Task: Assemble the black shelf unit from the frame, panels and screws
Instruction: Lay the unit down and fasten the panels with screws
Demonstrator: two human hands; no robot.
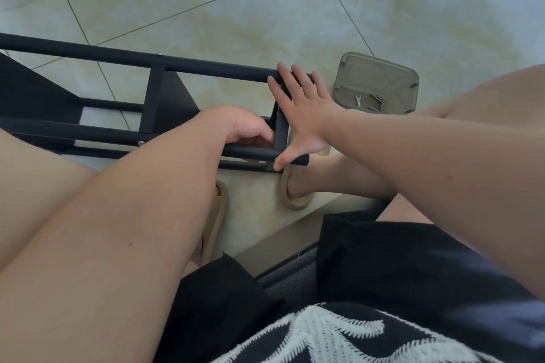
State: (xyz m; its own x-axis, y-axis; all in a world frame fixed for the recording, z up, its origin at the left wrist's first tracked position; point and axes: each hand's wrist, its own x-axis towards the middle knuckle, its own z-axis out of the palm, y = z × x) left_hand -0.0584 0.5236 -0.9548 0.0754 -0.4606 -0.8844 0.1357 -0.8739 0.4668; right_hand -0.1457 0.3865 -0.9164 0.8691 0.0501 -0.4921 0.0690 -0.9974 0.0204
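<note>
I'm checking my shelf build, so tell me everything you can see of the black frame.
The frame looks like matte black metal: long round tubes joined by flat crossbars, small silver screws at two joints, dark panels between. It lies lengthwise on the tiled floor, running off the left edge. The left hand grips the near tube; the right hand, spread open, presses on its end.

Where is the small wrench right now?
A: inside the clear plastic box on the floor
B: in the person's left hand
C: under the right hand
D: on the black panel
A: the small wrench lies on the bottom of the clear plastic box, just past the end of the frame.
</note>
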